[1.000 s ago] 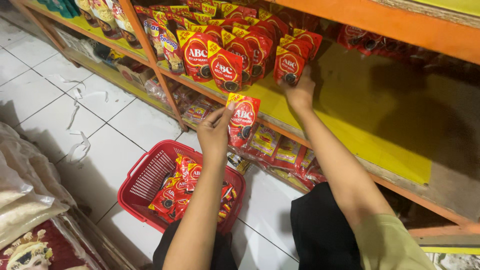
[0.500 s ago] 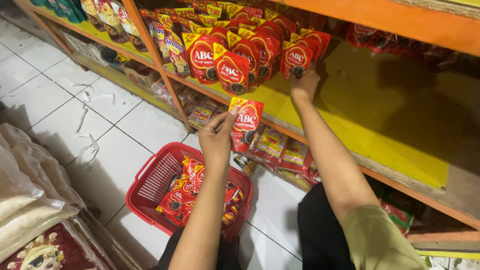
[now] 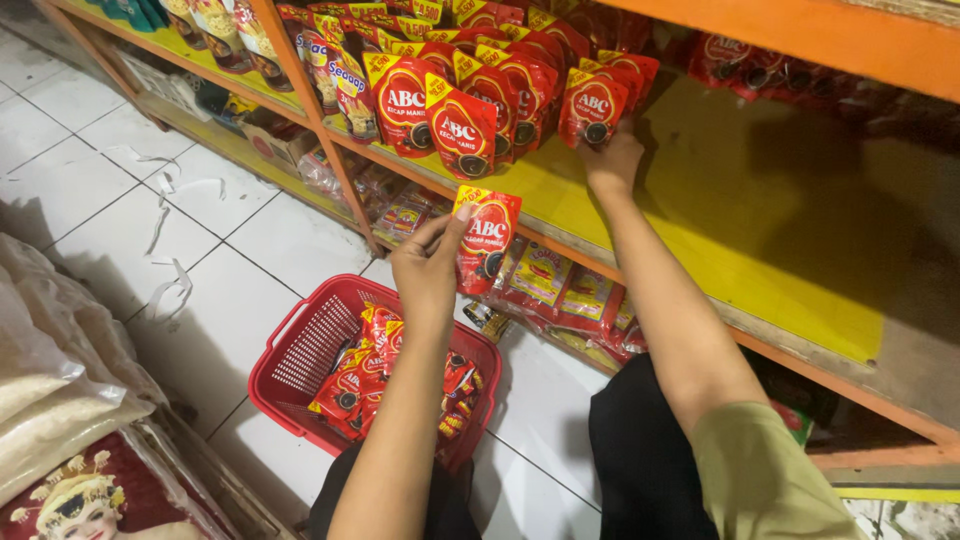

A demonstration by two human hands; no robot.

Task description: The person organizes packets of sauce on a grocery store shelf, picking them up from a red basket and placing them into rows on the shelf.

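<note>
Left hand (image 3: 428, 268) pinching red pouch (image 3: 486, 240), right hand (image 3: 612, 160) gripping shelved pouch (image 3: 592, 106): best seat upright, flush beside row (image 3: 470, 100).

A floor of large white glossy tiles (image 3: 110, 215) with dark grout lines spreads to the left, strewn with torn white paper scraps (image 3: 165, 205). An orange-framed metal shelving unit (image 3: 800, 30) with yellow shelf boards (image 3: 740, 250) runs along the right, its far recess in shadow

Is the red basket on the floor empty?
No, the red basket on the white floor holds several red pouches piled inside it.
</note>
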